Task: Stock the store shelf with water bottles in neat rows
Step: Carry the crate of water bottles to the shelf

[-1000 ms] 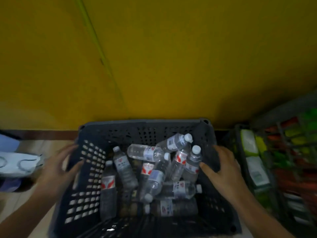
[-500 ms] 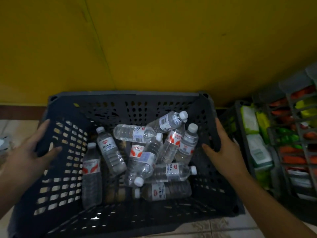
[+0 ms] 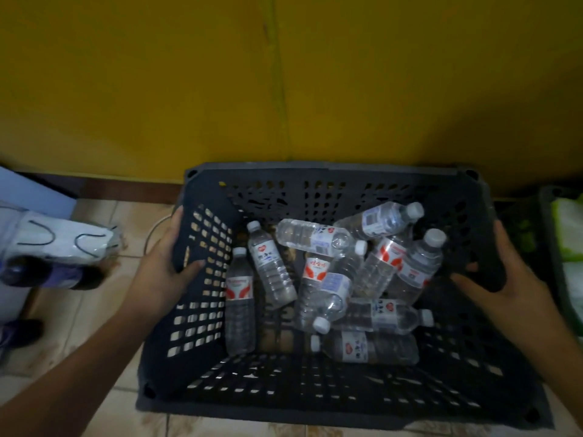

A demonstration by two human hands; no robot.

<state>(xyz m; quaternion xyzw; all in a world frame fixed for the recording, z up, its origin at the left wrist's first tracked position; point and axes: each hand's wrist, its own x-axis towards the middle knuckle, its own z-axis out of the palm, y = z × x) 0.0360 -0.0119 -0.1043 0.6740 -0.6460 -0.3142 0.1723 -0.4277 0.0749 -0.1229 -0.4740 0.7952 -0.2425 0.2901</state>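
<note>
Dark perforated crate (image 3: 340, 402), with you gripping both its side walls.

Behind the crate: yellow wall (image 3: 284, 74). Inside the crate: a loose pile of water bottles (image 3: 328, 279), lying crosswise, white caps, some red-labelled. Your left hand (image 3: 161, 272) curls over the crate's left rim, thumb inside; your right hand (image 3: 501, 279) clasps the right rim likewise.

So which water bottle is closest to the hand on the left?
The bottle with the red-and-white label lying along the crate's left wall, cap pointing away. Every other bottle lies farther right of the left hand.
</note>
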